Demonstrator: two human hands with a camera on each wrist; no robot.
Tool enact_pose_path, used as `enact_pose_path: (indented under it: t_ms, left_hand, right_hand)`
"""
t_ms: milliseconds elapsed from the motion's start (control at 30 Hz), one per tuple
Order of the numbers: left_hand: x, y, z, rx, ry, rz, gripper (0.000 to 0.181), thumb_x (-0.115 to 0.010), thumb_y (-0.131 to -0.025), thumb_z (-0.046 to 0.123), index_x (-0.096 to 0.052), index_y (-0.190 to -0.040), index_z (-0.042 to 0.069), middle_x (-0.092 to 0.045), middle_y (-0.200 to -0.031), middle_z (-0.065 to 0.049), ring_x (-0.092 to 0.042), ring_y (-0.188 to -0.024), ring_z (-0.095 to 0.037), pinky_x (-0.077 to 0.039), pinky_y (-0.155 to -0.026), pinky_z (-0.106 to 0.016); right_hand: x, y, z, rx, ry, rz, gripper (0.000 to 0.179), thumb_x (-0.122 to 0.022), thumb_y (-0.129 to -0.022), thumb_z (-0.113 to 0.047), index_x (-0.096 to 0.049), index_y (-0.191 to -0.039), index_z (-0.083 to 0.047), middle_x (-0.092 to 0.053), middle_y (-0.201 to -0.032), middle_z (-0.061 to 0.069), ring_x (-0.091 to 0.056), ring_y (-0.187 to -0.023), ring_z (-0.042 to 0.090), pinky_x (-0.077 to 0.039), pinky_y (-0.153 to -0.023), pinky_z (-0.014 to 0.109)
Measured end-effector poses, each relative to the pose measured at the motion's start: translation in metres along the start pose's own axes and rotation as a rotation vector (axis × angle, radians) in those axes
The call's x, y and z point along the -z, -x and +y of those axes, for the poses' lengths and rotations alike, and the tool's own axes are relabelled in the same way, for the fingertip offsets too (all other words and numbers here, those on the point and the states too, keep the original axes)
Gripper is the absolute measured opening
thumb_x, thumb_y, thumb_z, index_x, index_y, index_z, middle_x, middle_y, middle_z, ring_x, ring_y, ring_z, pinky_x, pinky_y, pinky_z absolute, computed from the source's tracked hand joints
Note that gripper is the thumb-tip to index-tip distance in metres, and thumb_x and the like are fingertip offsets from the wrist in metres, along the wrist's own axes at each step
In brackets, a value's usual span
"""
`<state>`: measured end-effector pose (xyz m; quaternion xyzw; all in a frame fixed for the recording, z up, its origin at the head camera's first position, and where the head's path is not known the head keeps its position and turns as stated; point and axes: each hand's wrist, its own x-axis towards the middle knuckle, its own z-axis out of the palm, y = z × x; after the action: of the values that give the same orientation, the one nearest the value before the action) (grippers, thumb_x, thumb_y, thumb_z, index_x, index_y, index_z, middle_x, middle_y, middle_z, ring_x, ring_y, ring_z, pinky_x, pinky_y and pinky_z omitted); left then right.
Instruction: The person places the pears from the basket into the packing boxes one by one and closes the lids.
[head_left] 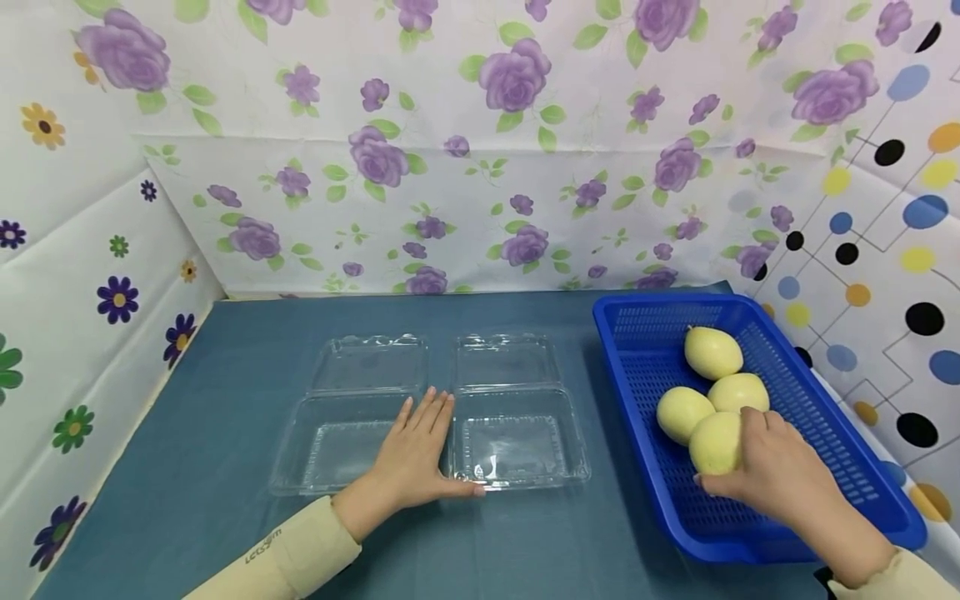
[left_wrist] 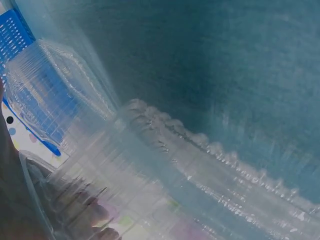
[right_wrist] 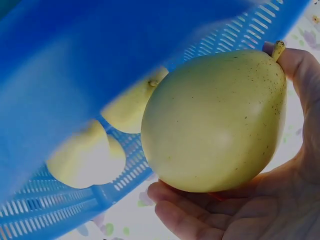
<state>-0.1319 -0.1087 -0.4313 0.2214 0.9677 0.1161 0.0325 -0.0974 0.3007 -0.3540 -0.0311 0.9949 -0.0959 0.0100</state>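
My right hand point(head_left: 780, 467) grips a pale yellow pear point(head_left: 712, 446) over the blue basket point(head_left: 735, 552). In the right wrist view, the thumb lies by the stem and the fingers curl round the other side of the pear. My left hand point(head_left: 420, 454) lies with straight fingers between two hinged clear plastic containers, overlapping the left container point(head_left: 345, 450) and reaching with its thumb to the front edge of the right container point(head_left: 517, 450). Both containers stand with lids folded back. The left wrist view shows clear ribbed plastic point(left_wrist: 215, 170) up close.
Three more pears lie in the basket: one at the back point(head_left: 712, 352), one in the middle point(head_left: 738, 392) and one at the left point(head_left: 684, 414). A blue-green cloth point(head_left: 187, 467) covers the table. Patterned sheets point(head_left: 465, 200) rise at the back and both sides.
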Motion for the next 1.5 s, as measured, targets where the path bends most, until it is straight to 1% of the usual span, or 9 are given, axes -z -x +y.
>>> enact_pose_path:
  t_ms: [200,300,433,600,767,967,1233,1400,1500]
  left_hand:
    - [-0.004,0.0,-0.001,-0.015,-0.018,0.009,0.124,-0.061,-0.065,0.08,-0.022,-0.149,-0.002,-0.024,-0.155,-0.018,-0.015,-0.146,-0.032,-0.01,-0.118,-0.051]
    - [-0.005,0.001,-0.002,-0.019,-0.005,0.013,0.125,-0.062,-0.064,0.08,-0.023,-0.149,-0.003,-0.025,-0.155,-0.019,-0.015,-0.146,-0.033,-0.011,-0.118,-0.052]
    - [-0.005,0.003,-0.002,-0.024,0.014,0.014,0.123,-0.062,-0.065,0.078,-0.024,-0.149,-0.004,-0.026,-0.154,-0.019,-0.016,-0.146,-0.033,-0.011,-0.118,-0.052]
    - [-0.007,0.005,-0.002,-0.016,0.009,0.022,0.119,-0.06,-0.069,0.078,-0.024,-0.149,-0.002,-0.026,-0.155,-0.018,-0.017,-0.145,-0.032,-0.012,-0.117,-0.053]
    - [-0.01,0.005,-0.003,-0.025,0.006,0.035,0.116,-0.057,-0.071,0.079,-0.024,-0.149,0.0,-0.025,-0.155,-0.017,-0.017,-0.146,-0.031,-0.012,-0.117,-0.053]
    - [-0.011,0.005,-0.005,-0.029,-0.004,0.044,0.117,-0.056,-0.07,0.079,-0.024,-0.15,0.0,-0.025,-0.156,-0.016,-0.018,-0.146,-0.031,-0.013,-0.117,-0.053]
    - [-0.01,0.004,-0.006,-0.031,0.014,0.043,0.117,-0.058,-0.07,0.079,-0.025,-0.149,-0.001,-0.025,-0.155,-0.017,-0.019,-0.145,-0.031,-0.014,-0.117,-0.054]
    - [-0.01,0.003,-0.006,-0.028,0.023,0.041,0.119,-0.06,-0.069,0.078,-0.023,-0.15,-0.001,-0.025,-0.155,-0.016,-0.02,-0.145,-0.031,-0.014,-0.117,-0.054]
    - [-0.011,0.003,-0.006,-0.029,0.031,0.034,0.119,-0.061,-0.068,0.078,-0.023,-0.15,-0.001,-0.025,-0.156,-0.016,-0.021,-0.145,-0.031,-0.013,-0.117,-0.055]
  right_hand:
    - [0.005,-0.002,-0.009,0.019,0.007,0.026,0.097,-0.084,-0.056,-0.052,-0.042,-0.11,0.017,-0.051,-0.087,0.027,-0.049,-0.072,0.034,-0.041,-0.053,0.042]
    - [0.007,-0.004,-0.014,0.028,0.013,0.037,0.097,-0.084,-0.056,-0.053,-0.042,-0.11,0.017,-0.051,-0.09,0.029,-0.05,-0.074,0.036,-0.042,-0.054,0.043]
    - [0.01,-0.007,-0.021,0.05,0.022,0.057,0.094,-0.084,-0.056,-0.051,-0.043,-0.109,0.016,-0.051,-0.085,0.025,-0.049,-0.071,0.034,-0.041,-0.053,0.042]
    - [0.012,-0.01,-0.033,0.073,0.023,0.066,0.094,-0.084,-0.057,-0.05,-0.043,-0.111,0.016,-0.051,-0.083,0.022,-0.048,-0.07,0.031,-0.041,-0.053,0.04]
    - [0.013,-0.011,-0.042,0.078,0.011,0.07,0.098,-0.085,-0.057,-0.049,-0.042,-0.116,0.017,-0.052,-0.087,0.025,-0.05,-0.071,0.03,-0.044,-0.055,0.043]
    - [0.014,-0.012,-0.051,0.098,-0.001,0.078,0.103,-0.085,-0.057,-0.048,-0.04,-0.122,0.018,-0.053,-0.095,0.03,-0.053,-0.078,0.034,-0.047,-0.058,0.047]
    - [0.014,-0.015,-0.064,0.153,-0.027,0.099,0.101,-0.086,-0.057,-0.046,-0.042,-0.123,0.016,-0.054,-0.102,0.031,-0.054,-0.082,0.036,-0.049,-0.06,0.047]
    - [0.013,-0.018,-0.073,0.179,-0.044,0.077,0.102,-0.085,-0.059,-0.045,-0.04,-0.127,0.016,-0.053,-0.107,0.034,-0.055,-0.088,0.041,-0.05,-0.064,0.05]
    - [0.012,-0.02,-0.077,0.191,-0.051,0.063,0.101,-0.085,-0.06,-0.044,-0.04,-0.127,0.016,-0.053,-0.108,0.034,-0.055,-0.09,0.041,-0.05,-0.065,0.05]
